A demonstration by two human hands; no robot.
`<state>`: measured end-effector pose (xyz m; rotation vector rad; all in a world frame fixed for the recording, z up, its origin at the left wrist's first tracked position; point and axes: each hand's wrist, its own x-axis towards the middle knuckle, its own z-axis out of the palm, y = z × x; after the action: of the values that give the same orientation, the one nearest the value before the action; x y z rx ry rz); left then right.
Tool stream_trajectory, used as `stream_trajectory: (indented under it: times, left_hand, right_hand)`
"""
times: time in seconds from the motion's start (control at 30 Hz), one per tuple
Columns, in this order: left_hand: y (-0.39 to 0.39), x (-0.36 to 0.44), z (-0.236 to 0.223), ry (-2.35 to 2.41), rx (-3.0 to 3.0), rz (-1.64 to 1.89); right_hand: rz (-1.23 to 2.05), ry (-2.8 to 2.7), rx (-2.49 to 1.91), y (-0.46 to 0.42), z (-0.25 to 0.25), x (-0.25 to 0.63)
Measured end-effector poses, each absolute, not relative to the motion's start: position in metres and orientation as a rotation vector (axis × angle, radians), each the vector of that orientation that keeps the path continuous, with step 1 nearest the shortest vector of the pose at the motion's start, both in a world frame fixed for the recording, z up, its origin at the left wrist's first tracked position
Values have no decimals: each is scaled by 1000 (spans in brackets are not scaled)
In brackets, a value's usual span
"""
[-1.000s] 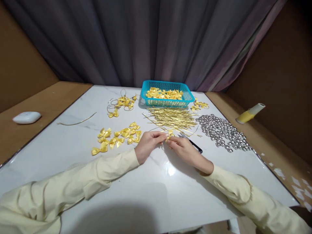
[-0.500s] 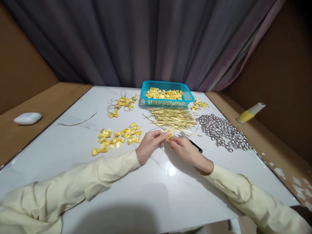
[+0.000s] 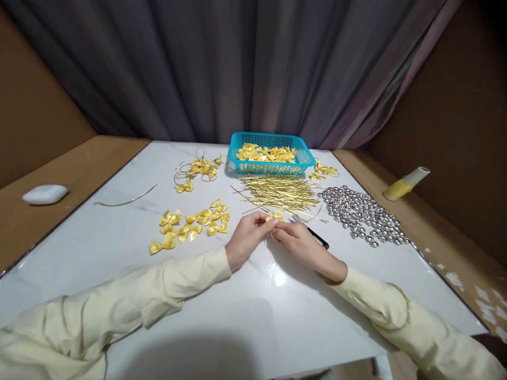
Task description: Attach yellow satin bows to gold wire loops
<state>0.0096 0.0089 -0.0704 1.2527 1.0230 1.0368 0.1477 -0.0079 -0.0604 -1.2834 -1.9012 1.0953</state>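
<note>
Fingertips of my left hand (image 3: 249, 236) and my right hand (image 3: 304, 244) meet at the middle of the table, both closed on one yellow ribbon bow (image 3: 278, 215). Part of the bow shows above the fingers; the rest is hidden behind them. Just beyond lies a heap of gold twist ties (image 3: 277, 192). A black-handled cutting tool (image 3: 317, 237) lies beside my right hand, partly covered by it. Several loose yellow bows (image 3: 189, 229) are spread left of my left hand.
At the back, a blue basket (image 3: 273, 168) holds yellow bows. Silver beads (image 3: 356, 211) are heaped on the right. Bows with wire loops (image 3: 202, 168) lie back left, a single gold tie (image 3: 127, 201) farther left. A white object (image 3: 45, 194) and a yellow-white tube (image 3: 406, 183) flank the table (image 3: 206, 316).
My left hand has shifted slightly right and its thumb now rests closer to my right fingers. The bow has turned a little between the fingertips. My right hand stays nearly in place.
</note>
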Motion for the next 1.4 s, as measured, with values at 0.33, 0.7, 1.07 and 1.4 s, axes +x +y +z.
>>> stream_trajectory:
  times: [0.33, 0.7, 1.07, 1.4]
  left_hand:
    - [13, 6, -70, 1086, 1487, 1008]
    - [0, 10, -61, 1128, 1888, 857]
    - [-2, 10, -62, 1138, 1891, 812]
    - [-4, 9, -64, 1122, 1766, 835]
  right_hand:
    - [1259, -1941, -1308, -8, -50, 164]
    - [503, -2236, -1467, -5, -48, 170]
    - [786, -2145, -1331, -1, -51, 170]
    - [941, -1840, -1365, 6, -46, 181]
